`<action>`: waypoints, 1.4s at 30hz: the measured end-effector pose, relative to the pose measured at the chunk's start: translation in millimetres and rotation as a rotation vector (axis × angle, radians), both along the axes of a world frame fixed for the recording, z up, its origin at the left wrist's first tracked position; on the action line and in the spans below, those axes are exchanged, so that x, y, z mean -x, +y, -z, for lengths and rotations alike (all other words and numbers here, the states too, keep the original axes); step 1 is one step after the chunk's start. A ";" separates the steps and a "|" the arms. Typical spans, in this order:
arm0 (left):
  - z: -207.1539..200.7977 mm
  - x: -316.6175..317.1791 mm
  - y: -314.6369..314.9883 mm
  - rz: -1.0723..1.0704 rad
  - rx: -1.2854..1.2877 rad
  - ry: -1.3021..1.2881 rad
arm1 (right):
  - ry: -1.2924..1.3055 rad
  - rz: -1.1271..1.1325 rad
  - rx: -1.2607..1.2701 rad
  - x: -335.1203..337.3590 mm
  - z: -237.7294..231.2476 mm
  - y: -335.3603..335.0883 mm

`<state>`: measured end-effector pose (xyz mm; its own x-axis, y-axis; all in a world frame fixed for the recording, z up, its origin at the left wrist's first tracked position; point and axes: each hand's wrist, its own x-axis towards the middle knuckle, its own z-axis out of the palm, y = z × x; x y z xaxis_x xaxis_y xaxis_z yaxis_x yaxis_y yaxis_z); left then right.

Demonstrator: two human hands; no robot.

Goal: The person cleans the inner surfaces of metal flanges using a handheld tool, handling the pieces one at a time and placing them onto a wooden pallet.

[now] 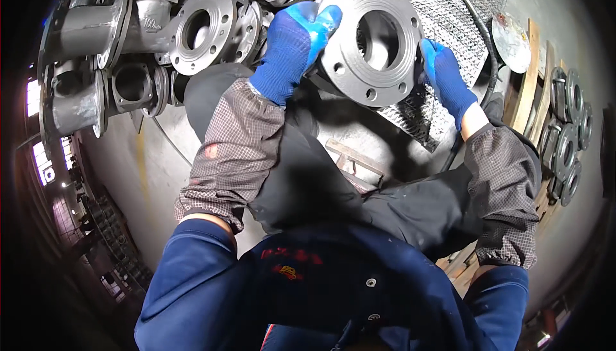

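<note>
A grey metal flanged pipe fitting (347, 48), with a round bolt-holed flange and a large central bore, is held up in front of me, its flange face toward me. My left hand (292, 46), in a blue coated glove, grips its left rim, thumb on the face and fingers hidden behind. At the right rim, my right hand (444, 76), gloved the same way, has its bent fingers against the edge; its fingertips are partly hidden. The fitting's body behind the flange is mostly out of sight.
Several flanged pipe fittings (204, 30) are stacked at the left. A patterned metal sheet (471, 36) lies beyond the held fitting, with a black hose (476, 17) across it. At the right are a pale round disc (511, 43), wooden boards (527, 81) and more flanged parts (566, 149).
</note>
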<state>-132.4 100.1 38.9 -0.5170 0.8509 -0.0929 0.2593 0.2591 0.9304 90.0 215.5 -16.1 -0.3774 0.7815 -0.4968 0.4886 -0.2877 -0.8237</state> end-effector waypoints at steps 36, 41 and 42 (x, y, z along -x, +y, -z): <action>-6.8 -44.2 11.6 0.221 0.093 -0.983 | -0.088 -0.438 -0.713 -30.4 -33.5 -20.1; -1.6 -49.0 18.6 0.122 -0.098 -1.008 | -0.116 -0.529 -0.918 -28.1 -35.0 -15.2; 4.3 -45.4 22.3 0.118 -0.095 -1.003 | -0.091 -0.549 -0.979 -26.4 -34.0 -13.5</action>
